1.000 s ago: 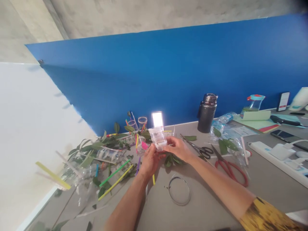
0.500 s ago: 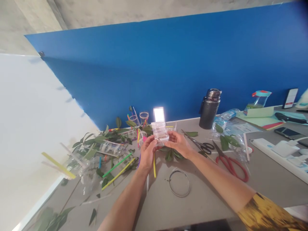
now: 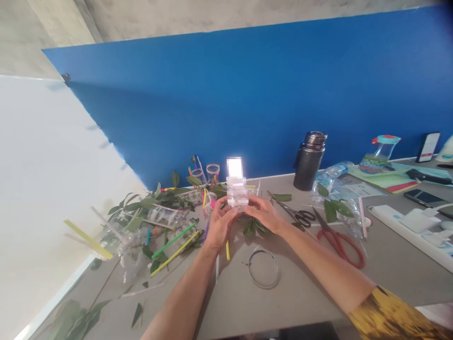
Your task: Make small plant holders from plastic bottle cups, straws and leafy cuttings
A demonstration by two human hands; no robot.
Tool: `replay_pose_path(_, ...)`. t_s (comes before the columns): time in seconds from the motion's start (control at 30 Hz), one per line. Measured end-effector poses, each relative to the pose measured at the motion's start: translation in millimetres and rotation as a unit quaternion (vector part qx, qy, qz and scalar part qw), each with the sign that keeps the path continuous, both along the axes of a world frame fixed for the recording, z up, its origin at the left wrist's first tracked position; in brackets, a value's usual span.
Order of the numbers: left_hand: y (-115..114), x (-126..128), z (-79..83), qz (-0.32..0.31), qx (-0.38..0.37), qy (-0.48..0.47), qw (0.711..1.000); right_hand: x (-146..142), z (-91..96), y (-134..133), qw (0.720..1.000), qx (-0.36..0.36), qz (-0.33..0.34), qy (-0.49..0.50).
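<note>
A clear, ribbed piece of plastic bottle [image 3: 237, 192] stands upright between my hands, in the middle of the view. My left hand [image 3: 220, 223] grips its lower left side, fingers curled around the base. From the other side, my right hand [image 3: 264, 212] closes on its lower right, the thumb near the left thumb. Parts of the fingers are hidden behind the plastic. Green leaves [image 3: 252, 227] lie just below my right hand. A yellow straw [image 3: 228, 250] rests on the table under my left hand. Closer to me lies a coil of grey wire [image 3: 264, 269].
Leaves, straws and clear bottle pieces [image 3: 164, 217] are heaped to the left. At right lie black scissors [image 3: 302, 217], red-handled scissors [image 3: 341, 243] and a white power strip [image 3: 406, 231]. A dark thermos [image 3: 309, 163] stands before the blue partition [image 3: 247, 94].
Between my hands the bottle piece stands straighter and sits slightly higher. Both hands keep hold of it, with the thumbs shifted a little. The whole view has moved slightly.
</note>
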State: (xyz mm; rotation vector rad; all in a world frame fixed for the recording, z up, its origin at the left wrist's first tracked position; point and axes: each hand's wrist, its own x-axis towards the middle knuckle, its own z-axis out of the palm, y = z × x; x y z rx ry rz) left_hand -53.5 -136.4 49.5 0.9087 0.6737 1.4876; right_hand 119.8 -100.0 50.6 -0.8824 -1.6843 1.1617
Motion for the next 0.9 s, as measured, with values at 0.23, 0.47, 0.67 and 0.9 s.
replay_pose_path(0.23, 5, 6, -7.7, 0.064, 0.011, 0.015, 0.998, -1, 7.7, -4, 0.998, -0.025, 0.002, 0.054)
replay_pose_path(0.47, 5, 4, -7.9, 0.104, 0.026, 0.068, 0.992, -6, 7.3, -7, 0.976, 0.072, -0.196, -0.068)
replay_pose_path(0.67, 5, 11, -10.9, 0.169, 0.064, 0.106, 0.978, -9, 17.5, -15, 0.964, 0.077, -0.207, -0.146)
replay_pose_path(0.9, 10, 7, -23.8, 0.234, 0.118, 0.238, 0.935, -8, 18.4, -17, 0.958, 0.096, -0.208, -0.173)
